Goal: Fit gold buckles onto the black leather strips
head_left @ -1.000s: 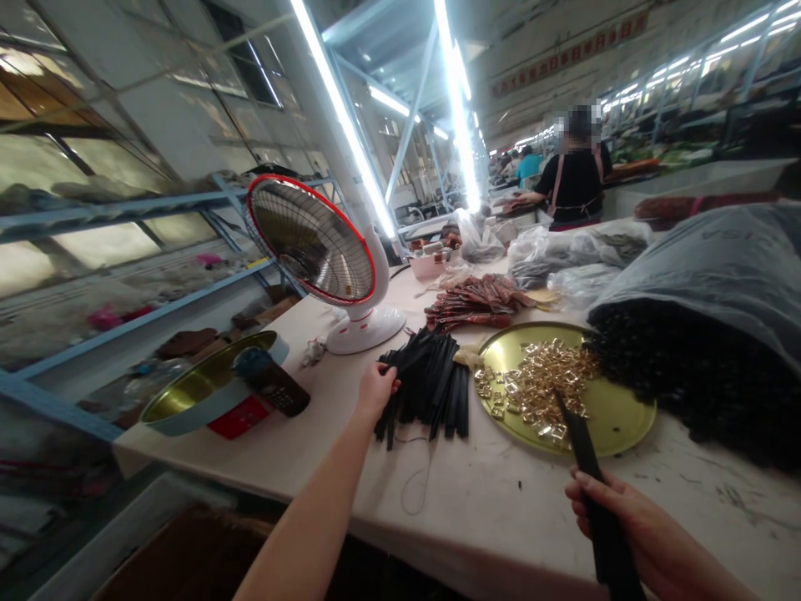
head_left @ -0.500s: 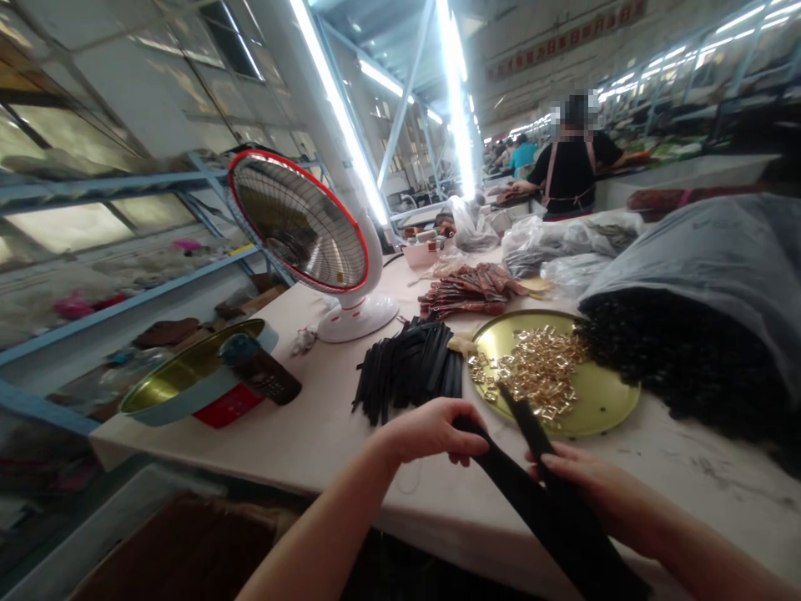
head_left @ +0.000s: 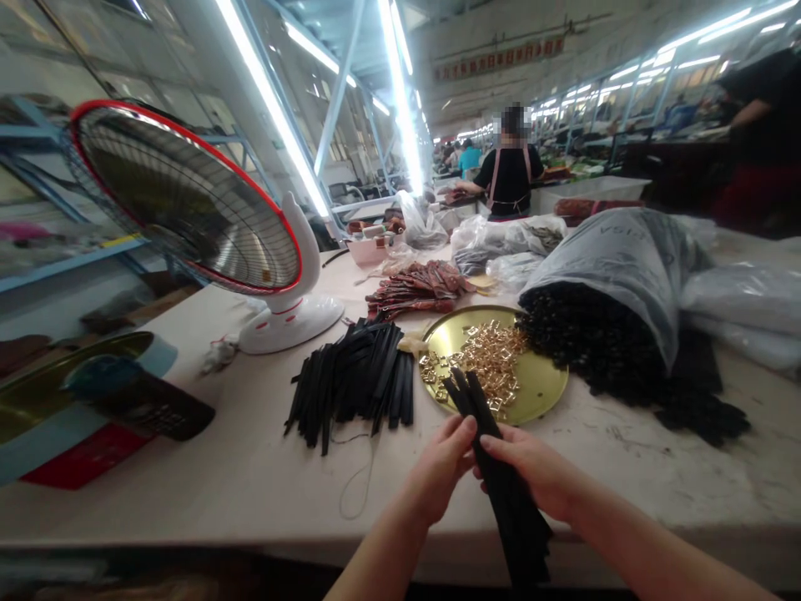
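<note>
Both my hands hold a bunch of black straps (head_left: 501, 484) upright over the table's near edge. My left hand (head_left: 441, 467) pinches the bunch from the left, fingers closed on it. My right hand (head_left: 531, 472) grips it from the right. The strap tips reach over a round gold tray (head_left: 544, 388) with several gold metal buckles (head_left: 491, 359). A loose pile of black straps (head_left: 356, 376) lies on the table left of the tray.
A red-rimmed dish heater (head_left: 188, 217) stands at the left. A plastic bag of black straps (head_left: 613, 309) lies right of the tray. Brown straps (head_left: 419, 288) and more bags sit behind. A gold bowl (head_left: 50, 392) and a phone (head_left: 156, 409) are far left. A person (head_left: 510, 171) works farther back.
My left hand left the strap pile with a strap and joined my right hand. The straps are now gathered in one bunch. The camera has moved closer and to the right.
</note>
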Motion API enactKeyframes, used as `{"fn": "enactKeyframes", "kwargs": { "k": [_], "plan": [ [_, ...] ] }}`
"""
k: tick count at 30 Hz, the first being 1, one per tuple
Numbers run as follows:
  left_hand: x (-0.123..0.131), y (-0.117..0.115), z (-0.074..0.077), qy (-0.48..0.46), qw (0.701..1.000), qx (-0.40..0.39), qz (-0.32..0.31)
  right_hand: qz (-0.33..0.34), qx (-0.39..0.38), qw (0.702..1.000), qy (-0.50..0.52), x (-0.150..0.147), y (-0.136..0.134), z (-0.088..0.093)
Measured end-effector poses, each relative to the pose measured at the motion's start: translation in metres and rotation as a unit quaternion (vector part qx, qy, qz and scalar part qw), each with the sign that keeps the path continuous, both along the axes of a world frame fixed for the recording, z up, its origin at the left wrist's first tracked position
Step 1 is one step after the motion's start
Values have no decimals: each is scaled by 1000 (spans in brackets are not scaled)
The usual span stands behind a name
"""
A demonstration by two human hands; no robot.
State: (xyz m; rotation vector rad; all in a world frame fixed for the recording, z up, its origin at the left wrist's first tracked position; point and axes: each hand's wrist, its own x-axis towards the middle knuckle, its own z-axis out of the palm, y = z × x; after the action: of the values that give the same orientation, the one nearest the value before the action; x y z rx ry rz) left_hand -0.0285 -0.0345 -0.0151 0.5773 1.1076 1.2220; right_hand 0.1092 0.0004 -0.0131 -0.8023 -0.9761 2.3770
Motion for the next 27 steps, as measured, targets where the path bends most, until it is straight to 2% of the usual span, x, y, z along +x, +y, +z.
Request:
{"fn": "enactKeyframes", "kwargs": {
  "k": [1,3,9,14,21,27],
  "plan": [
    [3,-2,-3,-38,999,-19,-33,-3,-19,1000,-6,-2,-2,1],
    [6,-3,-8,-81,993,-60,-54,-22,-48,998,-26,-6,-8,3],
    [9,-5,-15,-139,980,-138,-37,-13,-70,995,-77,-1,-23,-3],
    [21,-11,-22,-137,979,-145,-43,-15,-95,990,-103,13,-26,-11],
    [30,-10,-28,-139,978,-144,-57,-28,-124,983,-134,22,-28,-6],
    [33,-10,-30,-162,975,-142,-50,-37,-128,983,-125,24,-28,-10]
  ]
}}
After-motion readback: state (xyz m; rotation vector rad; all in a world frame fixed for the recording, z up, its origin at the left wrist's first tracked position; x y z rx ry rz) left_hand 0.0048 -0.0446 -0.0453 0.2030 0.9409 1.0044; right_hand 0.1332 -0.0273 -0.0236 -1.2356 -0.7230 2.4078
